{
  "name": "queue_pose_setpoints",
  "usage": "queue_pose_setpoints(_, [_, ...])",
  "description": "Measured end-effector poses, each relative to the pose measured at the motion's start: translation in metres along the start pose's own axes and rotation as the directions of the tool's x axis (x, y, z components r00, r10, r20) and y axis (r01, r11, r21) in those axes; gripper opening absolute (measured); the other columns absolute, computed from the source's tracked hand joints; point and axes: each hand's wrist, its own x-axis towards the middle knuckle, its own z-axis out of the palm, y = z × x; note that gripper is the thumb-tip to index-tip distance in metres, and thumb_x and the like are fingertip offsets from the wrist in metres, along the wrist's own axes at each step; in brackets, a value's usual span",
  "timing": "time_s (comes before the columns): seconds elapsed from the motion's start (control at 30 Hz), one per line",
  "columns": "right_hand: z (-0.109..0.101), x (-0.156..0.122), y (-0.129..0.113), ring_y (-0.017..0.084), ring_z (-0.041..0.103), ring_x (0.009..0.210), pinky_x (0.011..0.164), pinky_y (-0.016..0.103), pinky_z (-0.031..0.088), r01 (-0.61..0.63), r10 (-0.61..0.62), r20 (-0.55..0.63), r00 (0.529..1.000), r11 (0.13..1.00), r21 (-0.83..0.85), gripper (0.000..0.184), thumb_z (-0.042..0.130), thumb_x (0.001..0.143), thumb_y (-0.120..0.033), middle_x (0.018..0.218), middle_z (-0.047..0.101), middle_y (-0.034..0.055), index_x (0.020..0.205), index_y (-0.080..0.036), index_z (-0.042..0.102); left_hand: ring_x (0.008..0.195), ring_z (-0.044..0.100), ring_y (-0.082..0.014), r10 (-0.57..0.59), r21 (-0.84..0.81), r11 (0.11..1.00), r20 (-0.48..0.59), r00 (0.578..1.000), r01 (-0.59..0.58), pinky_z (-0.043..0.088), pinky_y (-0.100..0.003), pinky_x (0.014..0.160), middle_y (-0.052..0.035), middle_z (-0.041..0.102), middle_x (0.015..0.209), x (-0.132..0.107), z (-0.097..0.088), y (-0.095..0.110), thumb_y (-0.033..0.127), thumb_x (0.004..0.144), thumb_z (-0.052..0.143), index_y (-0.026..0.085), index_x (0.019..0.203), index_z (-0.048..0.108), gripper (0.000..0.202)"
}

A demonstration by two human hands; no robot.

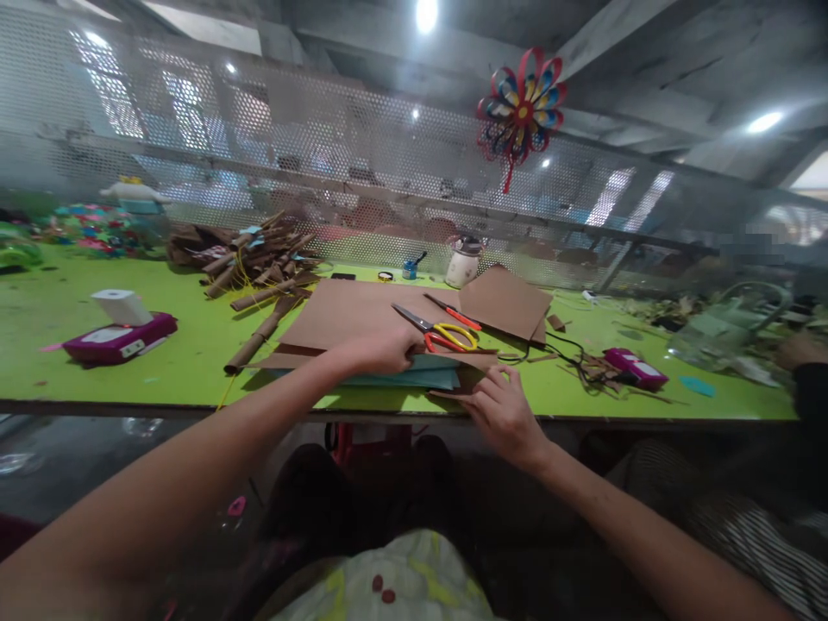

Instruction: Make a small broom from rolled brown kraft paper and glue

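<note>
My left hand point(381, 349) is closed on the near edge of a stack of brown paper sheets point(349, 315) lying on the green table point(129, 362), lifting the top sheets off a teal sheet point(414, 376) beneath. My right hand point(501, 412) rests at the stack's near right corner, fingers pinching the edge of the lowest sheets. Scissors with red and yellow handles point(446, 335) lie on the brown paper just beyond my left hand. A second brown sheet point(504, 300) lies tilted at the right.
Rolled brown paper tubes point(252, 259) are piled at the back left. A magenta box with a white block point(120, 336) sits far left. A white jar point(463, 261), a magenta item with cords point(630, 366) and a hanging paper pinwheel point(521, 108) are also present. Another person's hand point(799, 349) is at the right edge.
</note>
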Motion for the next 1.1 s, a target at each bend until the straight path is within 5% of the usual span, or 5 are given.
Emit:
queue_pose_setpoints(0.27, [0.006, -0.006, 0.004, 0.015, 0.038, 0.068, 0.077, 0.035, 0.03, -0.038, 0.041, -0.036, 0.999, 0.997, 0.07, 0.026, 0.052, 0.08, -0.027, 0.059, 0.044, -0.0005, 0.057, -0.017, 0.045, 0.074, 0.054, -0.0202, 0.05, 0.225, 0.973, -0.018, 0.999, -0.045, 0.035, -0.025, 0.059, -0.0077, 0.058, 0.088, -0.017, 0.016, 0.017, 0.046, 0.062, 0.06, 0.02, 0.096, 0.057, 0.043])
queue_pose_setpoints(0.37, [0.003, -0.007, 0.006, 0.014, 0.04, 0.067, 0.078, 0.034, 0.031, -0.041, 0.042, -0.007, 0.999, 0.989, 0.142, 0.024, 0.054, 0.08, -0.027, 0.059, 0.047, -0.001, 0.06, -0.017, 0.047, 0.076, 0.054, -0.0209, 0.082, 0.272, 0.96, -0.053, 0.995, -0.065, 0.035, -0.025, 0.06, -0.0076, 0.058, 0.088, -0.016, 0.015, 0.016, 0.031, 0.065, 0.059, 0.021, 0.102, 0.054, 0.04])
queue_pose_setpoints(0.5, [-0.005, -0.013, 0.005, 0.013, 0.043, 0.067, 0.079, 0.035, 0.029, -0.015, 0.011, 0.021, 1.0, 0.984, 0.178, 0.018, 0.052, 0.081, -0.024, 0.062, 0.053, -0.0007, 0.064, -0.017, 0.05, 0.065, 0.051, -0.0162, 0.061, 0.204, 0.978, -0.074, 0.995, -0.045, 0.032, -0.024, 0.056, -0.0043, 0.057, 0.073, -0.009, 0.01, 0.008, 0.011, 0.063, 0.048, 0.019, 0.082, 0.058, 0.023])
queue_pose_setpoints(0.73, [-0.011, -0.017, -0.007, 0.016, 0.042, 0.075, 0.075, 0.035, 0.026, -0.003, -0.001, 0.049, 0.999, 0.996, 0.088, 0.013, 0.048, 0.082, -0.014, 0.077, 0.06, 0.0028, 0.088, -0.019, 0.058, 0.048, 0.038, -0.0106, -0.056, -0.023, 0.998, -0.088, 0.995, 0.054, 0.022, -0.023, 0.046, 0.0017, 0.047, 0.054, 0.004, 0.007, -0.002, 0.013, 0.061, 0.043, 0.017, 0.064, 0.054, 0.012])
queue_pose_setpoints(1.1, [0.014, 0.016, -0.002, 0.016, 0.039, 0.069, 0.063, 0.03, 0.033, 0.046, -0.052, 0.059, 0.997, 0.995, 0.093, 0.021, 0.05, 0.082, -0.023, 0.063, 0.049, 0.0031, 0.061, -0.017, 0.051, 0.052, 0.041, -0.011, -0.051, -0.047, 0.998, -0.088, 0.995, 0.047, 0.026, -0.022, 0.048, -0.0001, 0.052, 0.058, 0.006, 0.002, -0.002, 0.016, 0.064, 0.044, 0.015, 0.068, 0.058, 0.015])
